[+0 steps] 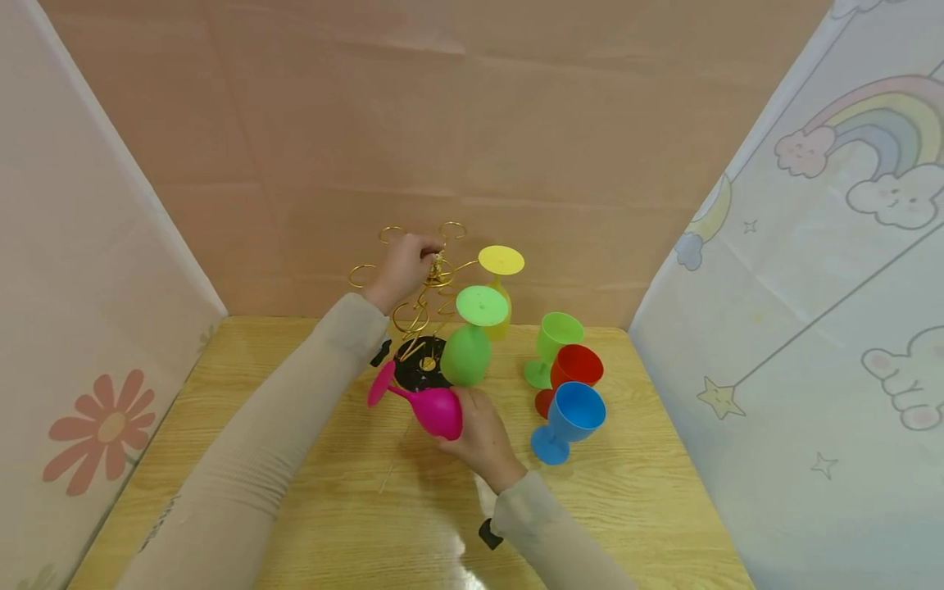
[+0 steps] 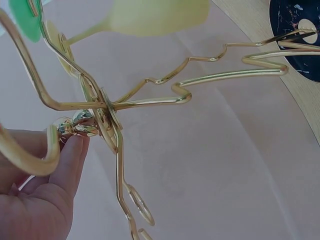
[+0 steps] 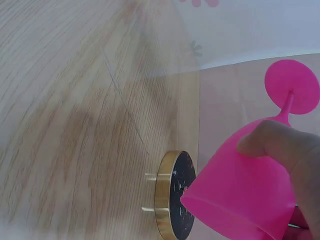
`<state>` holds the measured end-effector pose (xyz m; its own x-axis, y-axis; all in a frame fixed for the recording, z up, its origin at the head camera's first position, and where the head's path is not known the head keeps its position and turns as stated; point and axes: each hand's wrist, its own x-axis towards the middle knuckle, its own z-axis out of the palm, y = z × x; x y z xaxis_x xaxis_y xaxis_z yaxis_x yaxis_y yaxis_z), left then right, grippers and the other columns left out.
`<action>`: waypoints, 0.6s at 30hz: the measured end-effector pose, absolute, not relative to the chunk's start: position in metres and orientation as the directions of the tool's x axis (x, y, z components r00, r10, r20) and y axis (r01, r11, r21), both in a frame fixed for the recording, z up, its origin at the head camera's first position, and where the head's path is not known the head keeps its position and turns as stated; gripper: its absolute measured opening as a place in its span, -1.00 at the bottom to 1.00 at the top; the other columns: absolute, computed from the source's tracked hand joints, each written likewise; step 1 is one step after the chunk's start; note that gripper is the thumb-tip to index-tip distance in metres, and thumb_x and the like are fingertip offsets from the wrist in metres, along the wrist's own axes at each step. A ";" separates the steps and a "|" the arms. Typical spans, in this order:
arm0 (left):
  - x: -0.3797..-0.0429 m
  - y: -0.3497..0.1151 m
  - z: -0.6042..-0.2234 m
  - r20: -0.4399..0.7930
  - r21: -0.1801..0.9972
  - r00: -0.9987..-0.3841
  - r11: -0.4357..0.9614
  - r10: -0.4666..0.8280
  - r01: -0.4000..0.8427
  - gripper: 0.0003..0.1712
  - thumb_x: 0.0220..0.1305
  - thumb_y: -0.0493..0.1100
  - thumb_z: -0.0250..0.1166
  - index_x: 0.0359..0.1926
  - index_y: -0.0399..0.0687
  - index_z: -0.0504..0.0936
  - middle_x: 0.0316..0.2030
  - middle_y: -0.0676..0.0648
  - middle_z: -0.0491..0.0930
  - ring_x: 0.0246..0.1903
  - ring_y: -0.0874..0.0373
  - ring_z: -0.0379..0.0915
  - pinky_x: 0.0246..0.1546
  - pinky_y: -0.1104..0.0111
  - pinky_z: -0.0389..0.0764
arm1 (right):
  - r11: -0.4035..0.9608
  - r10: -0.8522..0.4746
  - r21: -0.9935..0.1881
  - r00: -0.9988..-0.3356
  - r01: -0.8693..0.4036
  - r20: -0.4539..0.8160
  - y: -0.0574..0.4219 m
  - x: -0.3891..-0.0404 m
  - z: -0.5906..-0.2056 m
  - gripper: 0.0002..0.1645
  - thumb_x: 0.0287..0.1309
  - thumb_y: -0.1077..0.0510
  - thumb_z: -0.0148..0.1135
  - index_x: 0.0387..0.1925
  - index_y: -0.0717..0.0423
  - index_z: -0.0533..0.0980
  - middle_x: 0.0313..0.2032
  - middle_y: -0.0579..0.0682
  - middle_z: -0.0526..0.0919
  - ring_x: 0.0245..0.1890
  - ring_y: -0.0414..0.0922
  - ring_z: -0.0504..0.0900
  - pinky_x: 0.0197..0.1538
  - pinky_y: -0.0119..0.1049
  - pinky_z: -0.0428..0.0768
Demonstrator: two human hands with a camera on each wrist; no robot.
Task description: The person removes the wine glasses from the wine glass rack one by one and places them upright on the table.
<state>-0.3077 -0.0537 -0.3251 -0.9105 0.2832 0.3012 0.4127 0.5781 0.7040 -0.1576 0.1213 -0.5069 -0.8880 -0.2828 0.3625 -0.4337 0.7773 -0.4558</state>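
A gold wire cup rack [image 1: 422, 311] with ring-shaped hooks rises from a round black base [image 1: 417, 375]. My left hand [image 1: 407, 266] pinches the shiny gold knob [image 2: 77, 125] at its top. In my right hand [image 1: 481, 434] is a pink goblet [image 1: 437, 412], gripped round its bowl and tilted, with its foot up to the left, in front of the rack. A green goblet [image 1: 466, 356] and a yellow goblet [image 1: 501, 315] hang upside down from the rack's right side. The right wrist view shows the pink bowl's rim overlapping the base.
On the table's right stand a light green goblet [image 1: 559, 332], a red goblet [image 1: 577, 365] and a blue goblet [image 1: 575, 414], all upright and close together. A pinkish-brown backdrop [image 1: 457, 123] closes off the back; patterned white panels [image 1: 796, 328] flank both sides of the wooden table [image 1: 634, 508].
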 end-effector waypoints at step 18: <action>-0.301 -0.052 -0.329 0.322 0.600 -0.895 0.664 0.310 0.446 -0.60 0.53 -0.35 0.08 0.30 -0.26 0.54 0.19 -0.25 0.59 0.10 -0.08 0.58 0.00 0.17 0.62 | 0.806 -0.341 -0.349 -0.857 -0.478 0.386 0.136 -0.156 -0.502 -0.04 -0.35 0.19 0.73 0.20 0.23 0.49 0.07 0.14 0.60 0.07 0.11 0.55 0.11 0.03 0.62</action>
